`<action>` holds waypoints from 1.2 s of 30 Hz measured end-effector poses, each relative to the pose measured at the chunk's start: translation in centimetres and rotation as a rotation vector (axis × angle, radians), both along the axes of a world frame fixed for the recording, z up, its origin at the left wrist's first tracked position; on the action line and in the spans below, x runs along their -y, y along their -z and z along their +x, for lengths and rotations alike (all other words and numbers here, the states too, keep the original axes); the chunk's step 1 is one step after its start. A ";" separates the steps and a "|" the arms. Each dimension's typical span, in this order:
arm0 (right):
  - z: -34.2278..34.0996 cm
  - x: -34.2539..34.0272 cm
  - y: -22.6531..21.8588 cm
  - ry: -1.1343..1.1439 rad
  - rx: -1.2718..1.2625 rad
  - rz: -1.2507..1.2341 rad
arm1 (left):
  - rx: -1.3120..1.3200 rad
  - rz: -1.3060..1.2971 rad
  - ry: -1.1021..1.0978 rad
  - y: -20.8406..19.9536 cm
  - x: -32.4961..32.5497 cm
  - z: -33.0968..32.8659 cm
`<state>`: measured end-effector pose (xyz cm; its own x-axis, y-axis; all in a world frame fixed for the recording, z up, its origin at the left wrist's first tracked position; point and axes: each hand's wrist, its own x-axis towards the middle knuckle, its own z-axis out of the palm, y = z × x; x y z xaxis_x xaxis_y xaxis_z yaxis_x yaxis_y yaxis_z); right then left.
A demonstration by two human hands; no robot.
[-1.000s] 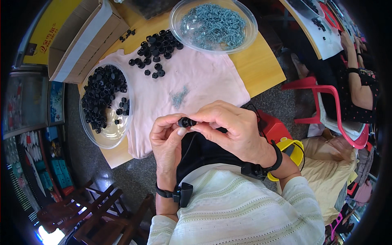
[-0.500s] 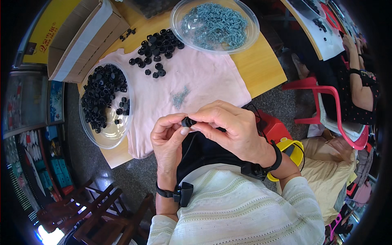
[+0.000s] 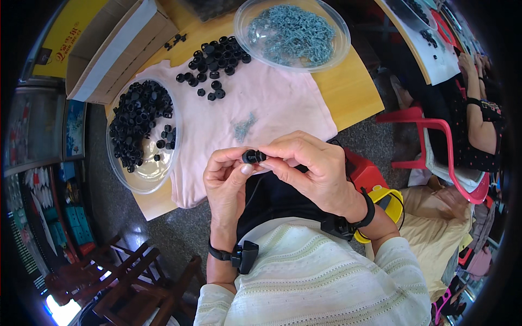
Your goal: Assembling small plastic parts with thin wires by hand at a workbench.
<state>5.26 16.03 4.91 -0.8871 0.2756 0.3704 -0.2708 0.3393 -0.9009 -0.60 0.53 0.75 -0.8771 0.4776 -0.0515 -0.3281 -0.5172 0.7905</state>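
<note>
Just past the near edge of the pink cloth [image 3: 283, 100], my left hand [image 3: 222, 182] pinches a round black plastic cap [image 3: 249, 157] between thumb and fingertips. My right hand [image 3: 318, 168] has its thumb and forefinger closed on a smaller black plastic piece [image 3: 261, 156] at the cap's right side. The two pieces touch end to end; whether they are joined I cannot tell. A small heap of thin grey-blue screws [image 3: 243, 127] lies on the cloth beyond my hands. Farther back, loose black caps [image 3: 215, 62] are spread in a pile.
A clear round tub [image 3: 145, 190] of small black parts stands at the left. Another clear tub [image 3: 346, 51] holds many grey-blue screws at the back. An open cardboard box [image 3: 122, 54] stands back left. Red chair [image 3: 448, 146] and another person's arm [image 3: 477, 117] are at right.
My right fingertips have shifted slightly right, so more of the black pieces shows between my hands. The surroundings have slid a little in the view.
</note>
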 end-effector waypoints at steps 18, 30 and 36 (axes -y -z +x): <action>-0.1 0.0 -0.4 0.031 -0.044 0.132 | 0.004 -0.019 -0.002 0.2 0.1 -0.1; -0.2 -0.1 -0.4 0.032 -0.057 0.166 | -0.033 -0.041 0.012 0.2 0.0 -0.2; -0.1 -0.2 -0.3 0.038 -0.053 0.185 | -0.032 -0.039 -0.004 0.1 -0.1 -0.2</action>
